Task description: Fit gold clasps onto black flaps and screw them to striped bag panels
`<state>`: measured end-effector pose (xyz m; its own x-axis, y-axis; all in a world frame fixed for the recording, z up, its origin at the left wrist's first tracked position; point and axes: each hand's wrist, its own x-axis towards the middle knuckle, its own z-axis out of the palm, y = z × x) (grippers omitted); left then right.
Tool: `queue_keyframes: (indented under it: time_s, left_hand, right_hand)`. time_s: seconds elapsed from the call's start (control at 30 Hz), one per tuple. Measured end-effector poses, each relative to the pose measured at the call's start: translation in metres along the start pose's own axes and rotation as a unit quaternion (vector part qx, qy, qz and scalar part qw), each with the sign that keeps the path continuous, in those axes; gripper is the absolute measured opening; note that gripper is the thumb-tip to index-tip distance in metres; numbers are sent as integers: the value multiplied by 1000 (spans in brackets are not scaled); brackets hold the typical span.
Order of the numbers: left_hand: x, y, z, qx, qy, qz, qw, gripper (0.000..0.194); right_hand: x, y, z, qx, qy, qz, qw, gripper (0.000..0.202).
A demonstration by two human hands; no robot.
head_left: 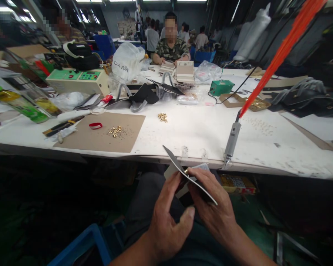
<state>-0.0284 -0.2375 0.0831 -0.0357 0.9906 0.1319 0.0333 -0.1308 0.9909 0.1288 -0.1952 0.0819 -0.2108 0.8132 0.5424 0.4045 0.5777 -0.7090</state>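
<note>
A thin dark panel with a pale edge (202,189) is held tilted above my lap, in front of the table's edge. My left hand (170,218) grips its left side, fingers behind it and thumb apart. My right hand (213,195) wraps round its right side. Between panel and right fingertips a small gold metal piece (186,172) shows. Beige and black parts hang beneath, partly hidden by the hands. On the table lie a small pile of gold pieces (162,117) and another gold pile (115,131) on a brown board (127,144).
A grey tool (233,140) hangs on an orange cord (280,55) at the right table edge. Beyond are a green box (221,87), a control unit (77,81), bottles (22,103) and dark bag parts (144,94). Someone (171,44) sits opposite. A blue crate (86,240) stands lower left.
</note>
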Motion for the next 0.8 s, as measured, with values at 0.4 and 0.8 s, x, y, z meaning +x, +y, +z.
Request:
queue_keyframes:
  time_s: [0.4, 0.8]
  left_hand:
    - [38, -4, -38, 184, 108, 150, 965, 73]
    - [60, -3, -43, 190, -35, 163, 967, 12]
  right_hand:
    - [12, 4, -36, 144, -151, -30, 978, 46]
    - [30, 20, -24, 147, -189, 102, 966, 20]
